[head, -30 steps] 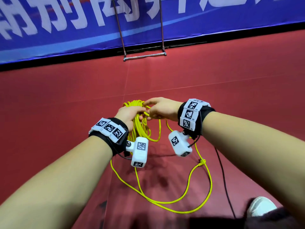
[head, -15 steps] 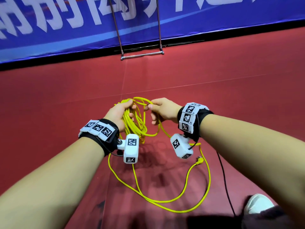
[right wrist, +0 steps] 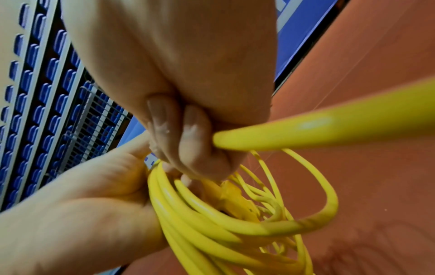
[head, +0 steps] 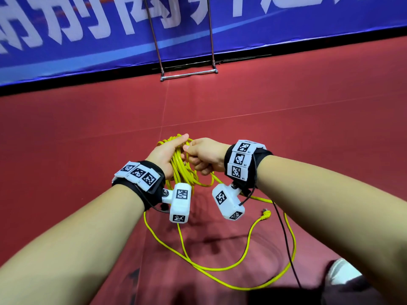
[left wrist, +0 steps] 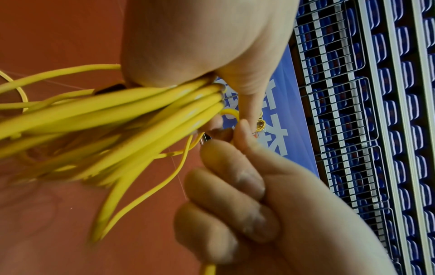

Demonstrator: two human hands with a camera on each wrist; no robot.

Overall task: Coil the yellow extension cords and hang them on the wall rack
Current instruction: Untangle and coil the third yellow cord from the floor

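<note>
A yellow extension cord [head: 182, 170] hangs in several loops from my left hand [head: 168, 151], which grips the top of the coil [left wrist: 132, 111]. My right hand [head: 203, 154] is fisted right beside it and grips one strand of the same cord [right wrist: 306, 130], pressed up against the coil. The loose tail [head: 220, 269] trails in a wide loop over the red floor, and its plug [head: 265, 214] lies on the floor to the right. The metal rack's legs and foot bar [head: 189, 74] stand against the blue wall ahead; a small yellow coil [left wrist: 260, 123] hangs on it.
A blue banner [head: 110, 40] with white characters runs along the wall. A thin black cable [head: 286, 243] runs from my right wristband down over the floor. My white shoe [head: 337, 271] shows at the lower right. Rows of blue seats [left wrist: 388, 130] rise behind the banner.
My right hand has moved in against my left, bringing its strand up to the coil. The plug on the floor has slid a little as the tail was drawn in.
</note>
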